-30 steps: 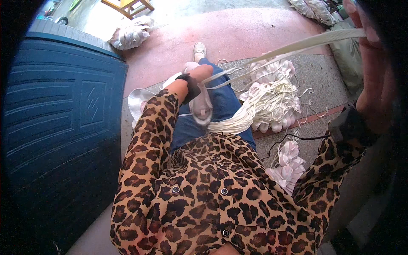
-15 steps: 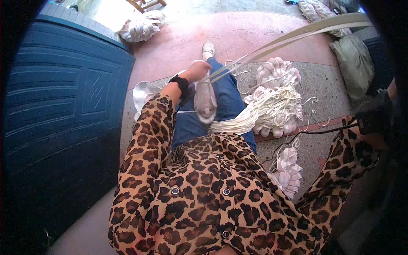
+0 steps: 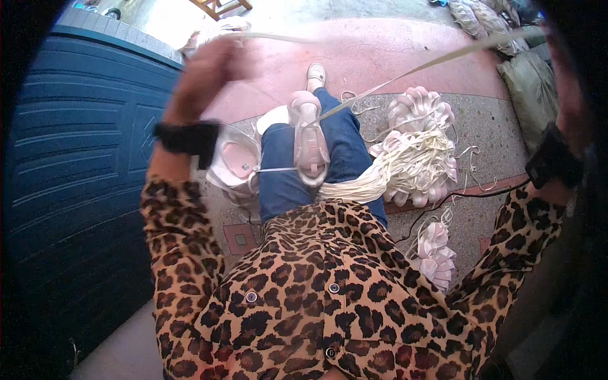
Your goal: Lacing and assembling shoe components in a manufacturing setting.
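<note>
The pale pink shoe (image 3: 310, 149) lies lengthwise on my jeans (image 3: 277, 193), a flat cream lace (image 3: 443, 61) stretching from beside it up toward my right hand (image 3: 570, 88), so dim at the edge that I cannot tell how its fingers stand. My left hand (image 3: 212, 71) is raised and blurred by a pale strip (image 3: 272, 37), pinched or not I cannot tell. Cream laces (image 3: 354, 187) bundle across my right thigh toward scalloped pink pieces (image 3: 418, 106) on the speckled floor (image 3: 497, 136).

1 blue door (image 3: 95, 145), perhaps metal, flanks pink floor (image 3: 405, 54).
</note>
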The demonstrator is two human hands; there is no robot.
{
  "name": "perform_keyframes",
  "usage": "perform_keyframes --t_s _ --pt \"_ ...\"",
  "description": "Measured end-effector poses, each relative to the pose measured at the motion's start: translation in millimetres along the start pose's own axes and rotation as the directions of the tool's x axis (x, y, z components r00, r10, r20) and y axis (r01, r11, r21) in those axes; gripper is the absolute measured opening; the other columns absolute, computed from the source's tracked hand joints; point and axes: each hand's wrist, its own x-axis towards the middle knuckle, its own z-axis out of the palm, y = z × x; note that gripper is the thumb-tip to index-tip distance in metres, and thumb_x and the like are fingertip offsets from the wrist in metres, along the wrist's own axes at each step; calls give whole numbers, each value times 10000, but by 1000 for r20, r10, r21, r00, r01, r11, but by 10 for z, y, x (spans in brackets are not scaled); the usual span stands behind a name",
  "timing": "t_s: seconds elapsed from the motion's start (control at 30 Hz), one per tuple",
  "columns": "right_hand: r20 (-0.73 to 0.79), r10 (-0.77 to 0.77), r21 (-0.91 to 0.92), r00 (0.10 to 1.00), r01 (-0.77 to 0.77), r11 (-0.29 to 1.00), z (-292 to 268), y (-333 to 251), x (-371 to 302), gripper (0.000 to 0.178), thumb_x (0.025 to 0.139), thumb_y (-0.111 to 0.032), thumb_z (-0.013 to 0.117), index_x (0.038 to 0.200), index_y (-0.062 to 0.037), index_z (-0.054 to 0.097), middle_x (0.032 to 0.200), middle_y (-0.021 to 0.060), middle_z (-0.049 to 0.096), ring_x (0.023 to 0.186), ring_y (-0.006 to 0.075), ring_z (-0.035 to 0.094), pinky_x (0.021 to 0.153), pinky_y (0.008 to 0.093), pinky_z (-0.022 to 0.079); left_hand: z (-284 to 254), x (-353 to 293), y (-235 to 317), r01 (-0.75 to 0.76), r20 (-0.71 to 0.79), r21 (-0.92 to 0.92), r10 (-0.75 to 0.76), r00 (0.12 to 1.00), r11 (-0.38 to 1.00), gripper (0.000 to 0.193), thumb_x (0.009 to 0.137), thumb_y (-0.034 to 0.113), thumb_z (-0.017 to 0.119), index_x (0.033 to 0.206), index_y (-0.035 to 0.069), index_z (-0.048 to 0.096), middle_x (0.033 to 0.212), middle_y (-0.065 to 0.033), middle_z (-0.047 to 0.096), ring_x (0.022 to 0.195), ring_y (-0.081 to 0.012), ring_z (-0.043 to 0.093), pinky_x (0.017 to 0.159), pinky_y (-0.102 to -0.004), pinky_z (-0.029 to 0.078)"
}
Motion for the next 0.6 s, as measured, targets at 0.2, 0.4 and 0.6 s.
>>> perform_keyframes --t_s 0.2,0.4,0.6 --pt "71 7 23 997 -9 1000 -345 -17 63 166 968 -93 572 1072 15 641 883 73 617 755 166 587 742 294 506 -3314 -1580 -940 -229 -619 -711 -437 652 665 203 998 159 459 802 117 424 598 19 290 493 -124 283 491 -290 265" --pt "343 164 -539 925 51 841 1860 1958 -1748 342 865 -127 606 1184 -7 632 884 70 643 773 194 594 699 314 488 -2136 -1241 -1677 126 -515 -728 -659 549 674 166 1011 226 491 908 97 502 621 54 336 497 -86 321 497 -262 314" --pt "909 103 -388 405 724 570 3277 2754 -3178 146 866 -147 590 901 -64 706 943 141 685 942 301 635 850 427 478 666 -549 -1824 621 195 -670 -711 675 407 245 1031 328 498 1022 90 553 632 84 351 492 -62 336 492 -244 347"
